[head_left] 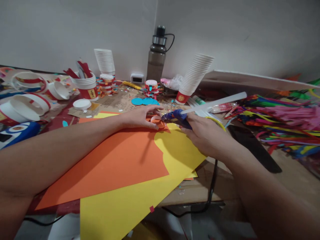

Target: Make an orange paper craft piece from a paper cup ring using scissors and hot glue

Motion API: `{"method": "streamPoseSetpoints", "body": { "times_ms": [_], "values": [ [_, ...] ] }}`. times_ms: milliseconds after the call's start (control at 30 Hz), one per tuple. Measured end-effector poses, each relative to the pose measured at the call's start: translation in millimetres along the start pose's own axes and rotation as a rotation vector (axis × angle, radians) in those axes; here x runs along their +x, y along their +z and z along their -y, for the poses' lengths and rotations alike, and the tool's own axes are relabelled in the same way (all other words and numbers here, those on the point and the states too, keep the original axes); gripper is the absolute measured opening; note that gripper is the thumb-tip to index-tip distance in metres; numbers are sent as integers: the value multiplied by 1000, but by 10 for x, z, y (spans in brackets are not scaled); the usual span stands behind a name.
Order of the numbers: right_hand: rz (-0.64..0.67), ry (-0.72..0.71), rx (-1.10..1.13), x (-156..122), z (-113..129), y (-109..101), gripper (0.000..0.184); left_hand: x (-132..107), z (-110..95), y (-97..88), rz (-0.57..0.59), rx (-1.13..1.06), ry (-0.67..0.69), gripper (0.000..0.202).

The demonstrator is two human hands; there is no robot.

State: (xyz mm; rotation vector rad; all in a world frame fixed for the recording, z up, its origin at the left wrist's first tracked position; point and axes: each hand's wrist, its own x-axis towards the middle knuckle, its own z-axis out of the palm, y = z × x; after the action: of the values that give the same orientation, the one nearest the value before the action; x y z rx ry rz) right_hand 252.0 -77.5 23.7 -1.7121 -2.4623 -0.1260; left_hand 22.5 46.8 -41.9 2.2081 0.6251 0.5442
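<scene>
My right hand [203, 133] is wrapped round a dark blue hot glue gun [175, 115], with a long white glue stick [220, 101] jutting from its back. The gun's tip points left, close to a small round orange paper piece [160, 124]. My left hand [140, 116] holds this piece between thumb and fingers; the exact grip is partly hidden. Beneath both hands lie a large orange paper sheet [112, 163] and yellow paper sheets [120, 206] with curved cut edges.
Behind stand a water bottle [156, 61], a leaning stack of paper cups [196, 75] and decorated cups [151, 87]. Blue paper circles [145, 101] lie before them. Left are a cup of tools [86, 88] and loose cups [22, 108]. Right are a black phone [255, 148] and colourful pipe cleaners [287, 120].
</scene>
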Motion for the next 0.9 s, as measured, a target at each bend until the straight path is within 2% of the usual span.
{"method": "streamPoseSetpoints", "body": {
  "times_ms": [267,533,733,900],
  "values": [
    [34,78,-30,30,19,56,21,-1,-53,1,1,-11,-8,82],
    [15,44,-32,-17,8,-31,18,-20,-49,-1,9,6,0,82],
    [-8,7,-27,-9,-3,-1,22,-12,-36,-2,12,8,4,80],
    [18,45,-38,-19,-32,-4,17,-7,-5,4,18,-26,11,82]
  ]
}}
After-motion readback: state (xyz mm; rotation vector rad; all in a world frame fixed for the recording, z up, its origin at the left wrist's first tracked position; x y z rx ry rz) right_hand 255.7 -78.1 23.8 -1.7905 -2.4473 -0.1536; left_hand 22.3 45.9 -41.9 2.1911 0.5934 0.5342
